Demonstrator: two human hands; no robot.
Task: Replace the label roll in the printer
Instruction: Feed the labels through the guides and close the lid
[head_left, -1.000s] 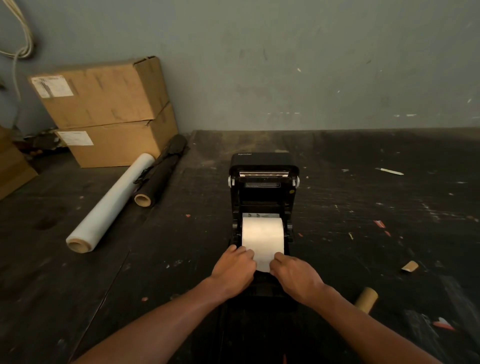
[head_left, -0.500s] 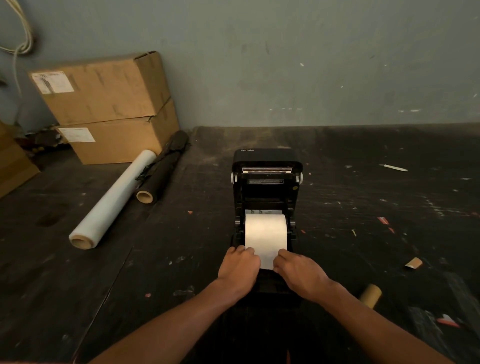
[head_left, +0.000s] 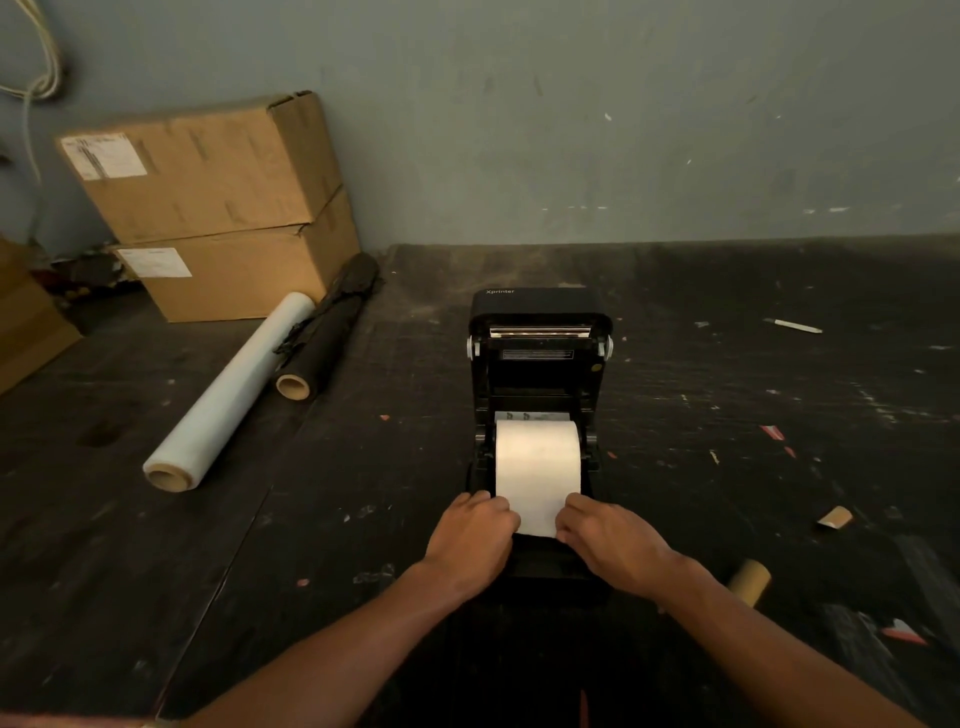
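Since the earlier frames both hands have stayed at the front edge of the paper, and the view has shifted only slightly, with the printer (head_left: 540, 332) sitting a little lower and more central. Its black body stands on the dark, scuffed bench (head_left: 727, 415) with the lid swung up and back, showing the metal print bar under the "Xprinter" mark. A white label roll (head_left: 537, 457) lies in the open bay between the two side guides, and its loose end runs forward toward the person. The left hand (head_left: 475, 540) presses its fingertips on the left edge of that loose end; the right hand (head_left: 610, 540) does the same on the right edge. Both hands are curled, pinching or holding down the paper; whether the thumbs are under the sheet cannot be told.

Right of the right forearm, an empty cardboard core (head_left: 750, 581) lies on the bench, well apart from the printer. A torn cardboard scrap (head_left: 834, 517) lies farther right. On the left, a roll of clear stretch film (head_left: 228, 395) lies beside a black roll (head_left: 327, 340) on a cardboard tube. Behind them two cardboard boxes (head_left: 218, 208) are stacked against the grey wall (head_left: 571, 104). A thin white stick-like thing (head_left: 795, 326) lies on the bench at the far right.
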